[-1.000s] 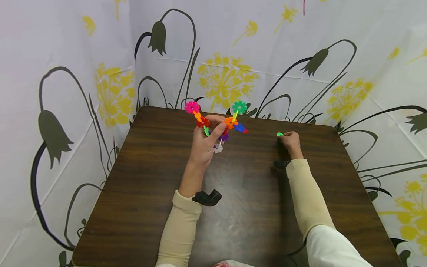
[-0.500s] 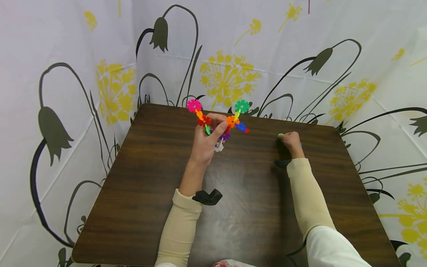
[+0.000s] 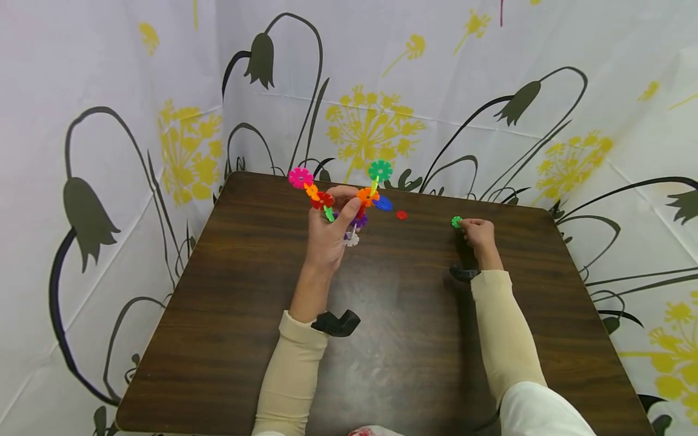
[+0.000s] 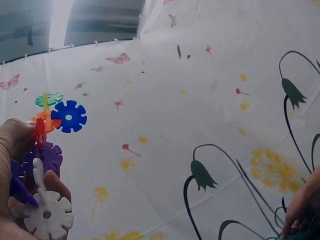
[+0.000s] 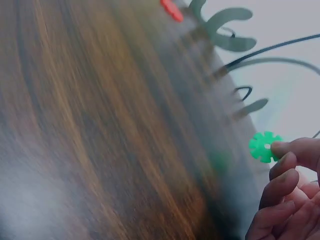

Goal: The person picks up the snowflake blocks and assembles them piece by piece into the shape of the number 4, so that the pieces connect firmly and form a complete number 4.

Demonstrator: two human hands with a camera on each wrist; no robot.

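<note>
My left hand [image 3: 324, 239] grips a branching assembly of slotted plastic flower discs, raised over the far part of the table. A pink disc [image 3: 300, 177] tops its left branch and a green disc [image 3: 380, 171] its right one; a blue disc [image 3: 383, 203] juts out sideways. Toward the bottom are a purple disc [image 4: 49, 157] and a white disc [image 4: 48, 216], clearest in the left wrist view. Farther right, my right hand [image 3: 480, 235] pinches a single bright green disc [image 5: 265, 146] between thumb and finger; it appears raised off the table. Palm and fingers cover part of the assembly.
A loose red disc [image 3: 401, 215] lies on the dark wood table [image 3: 403, 339] between the hands, near the far edge. A white curtain [image 3: 463, 54] with printed flowers hangs behind and beside the table. Black wrist cameras [image 3: 337, 324] sit on both forearms.
My left hand has shifted slightly left with the assembly, so the red disc now shows apart from the blue one. My right hand has drawn slightly back, and more of its green disc shows.
</note>
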